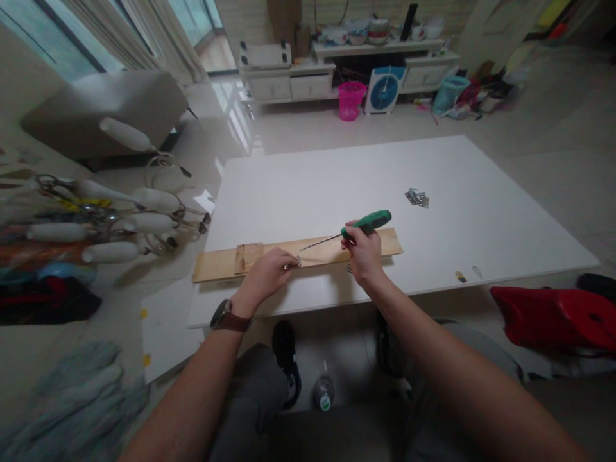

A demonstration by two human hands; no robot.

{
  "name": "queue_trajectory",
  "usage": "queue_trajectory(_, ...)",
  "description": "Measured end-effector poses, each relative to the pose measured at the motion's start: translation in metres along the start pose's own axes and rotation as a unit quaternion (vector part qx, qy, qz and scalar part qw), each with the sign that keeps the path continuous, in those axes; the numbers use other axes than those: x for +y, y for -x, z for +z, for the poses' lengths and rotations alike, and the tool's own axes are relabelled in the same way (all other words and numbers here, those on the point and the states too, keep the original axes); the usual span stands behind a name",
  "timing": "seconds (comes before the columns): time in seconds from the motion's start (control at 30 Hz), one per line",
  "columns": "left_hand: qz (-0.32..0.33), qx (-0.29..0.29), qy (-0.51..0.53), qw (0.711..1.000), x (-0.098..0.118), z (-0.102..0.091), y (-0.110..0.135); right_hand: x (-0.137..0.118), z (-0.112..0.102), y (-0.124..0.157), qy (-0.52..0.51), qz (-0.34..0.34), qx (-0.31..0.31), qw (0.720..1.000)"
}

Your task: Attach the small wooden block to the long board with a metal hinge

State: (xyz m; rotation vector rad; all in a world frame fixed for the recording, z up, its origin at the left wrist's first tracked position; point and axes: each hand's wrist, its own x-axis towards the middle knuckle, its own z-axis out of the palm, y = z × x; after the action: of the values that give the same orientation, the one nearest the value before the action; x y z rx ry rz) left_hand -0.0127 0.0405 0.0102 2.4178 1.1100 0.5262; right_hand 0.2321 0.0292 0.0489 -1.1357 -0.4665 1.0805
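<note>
My right hand [363,253] is closed round the green handle of a screwdriver [373,222]. Its shaft points left and slightly down, the tip just above a long wooden board [332,249]. Near that tip, my left hand [272,269] pinches a small metal piece, too small to name, at the board's front edge. A short wooden block [243,258] lies across the board, left of my left hand. The board rests on a large white panel [308,186]. Some metal pieces show partly under the board, beside my right wrist.
Several metal brackets [418,197] lie on the panel at the right. Two small items [461,276] sit near its front right edge. A red plastic stool [553,321] stands at the right, white lamps [154,200] at the left. A plastic bottle [324,391] is on the floor between my feet.
</note>
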Motion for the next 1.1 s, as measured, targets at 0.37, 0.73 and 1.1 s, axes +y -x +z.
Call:
queue_trajectory(0.37,-0.021,-0.035,0.015,0.999,0.004,-0.010,-0.012,0.009,0.005,-0.003,0.073,-0.097,-0.022,0.992)
queue_trajectory(0.73,-0.037,-0.058,-0.054,0.996,0.008,-0.011,0.011,0.011,0.014,0.024,0.097,-0.127,-0.095,0.983)
queue_trajectory(1.1,-0.036,-0.057,-0.028,0.997,0.012,-0.008,0.007,0.014,0.018,0.029,0.102,-0.129,-0.137,0.977)
